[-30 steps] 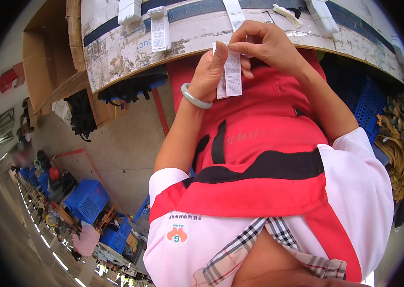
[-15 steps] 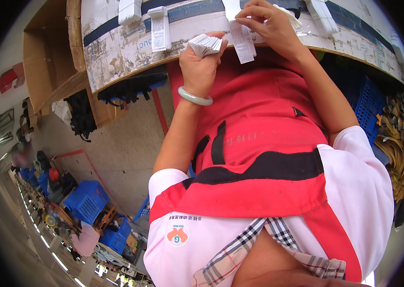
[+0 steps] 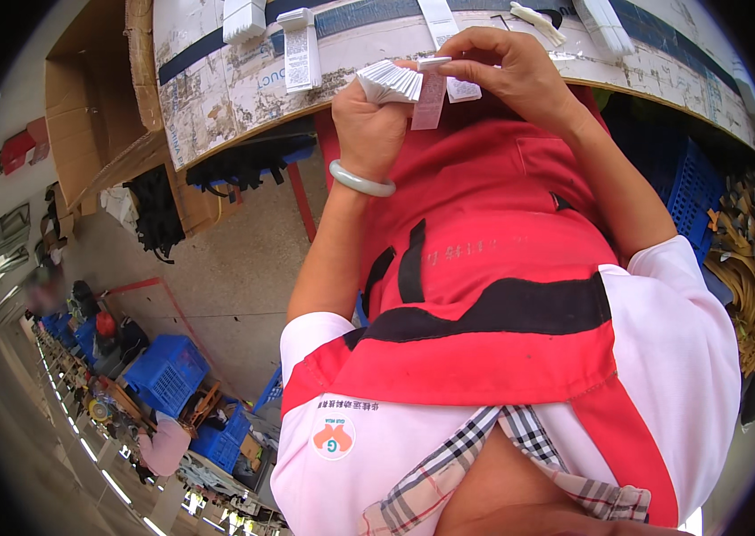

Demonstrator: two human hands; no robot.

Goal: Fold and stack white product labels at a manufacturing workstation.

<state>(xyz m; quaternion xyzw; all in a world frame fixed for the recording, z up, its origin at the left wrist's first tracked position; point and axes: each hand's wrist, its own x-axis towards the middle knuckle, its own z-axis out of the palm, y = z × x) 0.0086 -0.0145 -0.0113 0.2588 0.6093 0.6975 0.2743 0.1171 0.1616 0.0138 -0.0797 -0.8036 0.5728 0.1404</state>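
Observation:
Wrapped round a fanned stack of white labels [image 3: 390, 83], my left hand [image 3: 365, 134] is closed at the near edge of the table. A pale bangle circles that wrist. My right hand [image 3: 520, 76] pinches a white printed label [image 3: 429, 103] between thumb and fingertips, right beside the fanned stack. The label hangs down over the table's edge, its upper end folded in my fingers. Behind it lies a strip of printed labels [image 3: 439, 25], partly hidden by the right hand. Left of these, another label stack [image 3: 302, 58] lies on the table.
More label stacks lie at the far left [image 3: 243, 20] and right [image 3: 604, 27] of the worn table [image 3: 216, 98]. A small cream-coloured item [image 3: 538, 24] rests between. A cardboard box [image 3: 96, 107] stands left. Blue crates [image 3: 166, 373] and a person in pink [image 3: 165, 447] are farther off.
My right hand has moved left and nearer, bringing a label from the middle strip up against the stack in my left hand. The left hand has barely moved.

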